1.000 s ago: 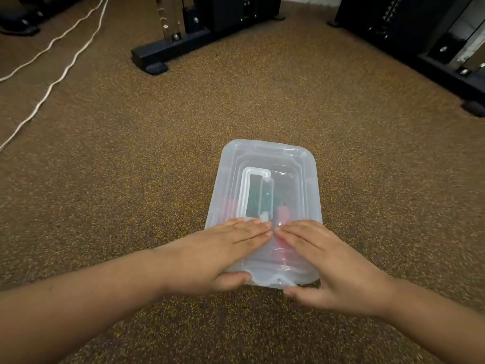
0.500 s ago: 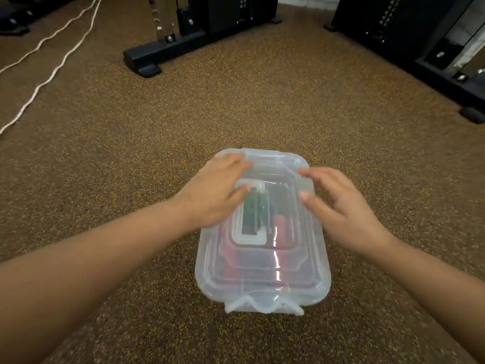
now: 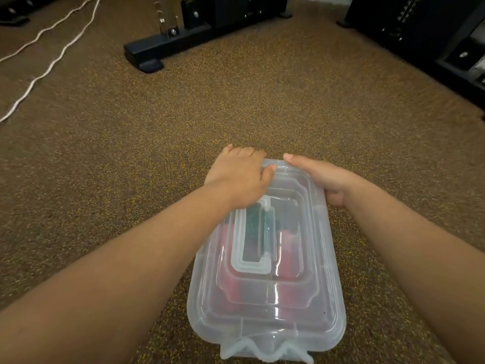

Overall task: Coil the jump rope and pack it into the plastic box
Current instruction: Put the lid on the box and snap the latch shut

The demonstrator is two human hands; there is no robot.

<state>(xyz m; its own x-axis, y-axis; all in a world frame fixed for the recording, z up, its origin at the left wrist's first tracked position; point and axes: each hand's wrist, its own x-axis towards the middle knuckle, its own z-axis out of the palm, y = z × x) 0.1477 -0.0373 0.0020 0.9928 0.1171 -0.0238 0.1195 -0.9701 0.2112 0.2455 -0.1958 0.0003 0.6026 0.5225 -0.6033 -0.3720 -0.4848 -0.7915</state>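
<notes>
A clear plastic box [image 3: 325,298] with its lid on sits on the speckled brown floor, low in the middle of the head view. Through the lid I see the jump rope [image 3: 253,232] as dark green coils with red handles beside them. My left hand [image 3: 240,177] lies palm down on the far left corner of the lid, fingers curled over the far edge. My right hand [image 3: 321,177] grips the far right corner, thumb on top of the lid and fingers down the side.
A black steel machine foot [image 3: 162,49] stands on the floor at the back, left of centre. More black gym equipment [image 3: 430,35] fills the back right. Two white cables [image 3: 49,51] run across the floor at the far left.
Both hands went from the near end of the lid to its far end, where they now press and grip the far corners. The box looks nearer and larger in view.
</notes>
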